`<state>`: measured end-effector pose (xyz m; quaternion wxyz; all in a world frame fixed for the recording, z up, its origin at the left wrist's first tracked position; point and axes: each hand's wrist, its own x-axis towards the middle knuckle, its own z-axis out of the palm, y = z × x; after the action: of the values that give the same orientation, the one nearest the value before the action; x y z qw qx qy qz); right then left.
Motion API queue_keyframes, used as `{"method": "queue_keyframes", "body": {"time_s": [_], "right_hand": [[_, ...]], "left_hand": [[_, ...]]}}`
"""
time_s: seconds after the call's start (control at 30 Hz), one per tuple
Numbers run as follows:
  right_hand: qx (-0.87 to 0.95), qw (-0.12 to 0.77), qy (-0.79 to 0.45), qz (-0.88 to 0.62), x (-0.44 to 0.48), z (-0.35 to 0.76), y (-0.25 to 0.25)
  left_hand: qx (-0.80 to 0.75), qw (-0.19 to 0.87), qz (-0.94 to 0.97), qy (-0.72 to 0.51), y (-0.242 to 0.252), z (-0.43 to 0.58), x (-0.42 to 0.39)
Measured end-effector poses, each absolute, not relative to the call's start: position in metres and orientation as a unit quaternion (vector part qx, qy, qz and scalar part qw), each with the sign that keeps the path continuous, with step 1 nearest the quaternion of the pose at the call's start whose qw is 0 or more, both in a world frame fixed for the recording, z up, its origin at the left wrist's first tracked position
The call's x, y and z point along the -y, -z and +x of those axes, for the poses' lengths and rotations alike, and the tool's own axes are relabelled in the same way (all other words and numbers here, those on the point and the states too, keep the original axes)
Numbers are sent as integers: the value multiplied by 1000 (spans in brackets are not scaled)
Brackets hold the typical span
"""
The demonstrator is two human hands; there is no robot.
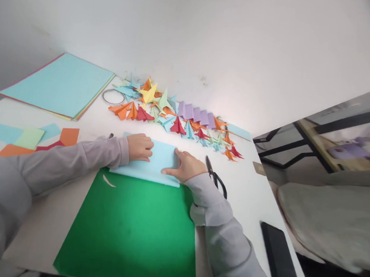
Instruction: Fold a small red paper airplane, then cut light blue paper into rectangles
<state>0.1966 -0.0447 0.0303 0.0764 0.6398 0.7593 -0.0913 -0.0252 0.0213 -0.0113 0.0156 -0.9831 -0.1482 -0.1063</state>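
Note:
A light blue sheet of paper (158,164) lies folded on the white table, its near edge over a large green sheet (131,227). My left hand (140,147) rests fisted on the blue paper's left part, pressing it down. My right hand (185,166) lies flat on its right part, fingers spread along the fold. Both arms wear grey sleeves. Black scissors (215,176) lie just right of my right hand, untouched.
A heap of folded paper figures (176,117) in several colours lines the wall. A stack of coloured sheets (62,85) lies far left, a tape ring (112,96) beside it. Paper scraps (29,138) sit left. A black phone (279,257) lies near the table's right edge.

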Motion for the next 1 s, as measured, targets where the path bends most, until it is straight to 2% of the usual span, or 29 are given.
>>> {"method": "queue_keyframes", "body": {"time_s": [0.2,0.43,0.6,0.67,0.73,0.83,0.9,1.0], "right_hand": [[-752,82,103,645,44,196,-33],[-753,72,110,645,43,196,-30],[-754,81,118,641,43,197,-33],[-748,92,97,650,50,190,-42],[-743,73,3,666,63,177,-52],[-799,-8,-55,598,89,150,-56],[-855,-14,-18,518,103,134,-45],[-876,-14,9,482,117,123,-18]], "left_hand": [[87,-94,-978,162,25,-26,-21],[64,-65,-984,154,19,-34,-11],[91,-90,-985,113,11,-34,-6],[96,-96,-984,112,13,-34,-6],[96,-99,-983,121,16,-34,-7],[78,-101,-983,135,19,-33,-10],[71,-100,-983,136,20,-33,-11],[75,-93,-985,124,20,-33,-12]]}}
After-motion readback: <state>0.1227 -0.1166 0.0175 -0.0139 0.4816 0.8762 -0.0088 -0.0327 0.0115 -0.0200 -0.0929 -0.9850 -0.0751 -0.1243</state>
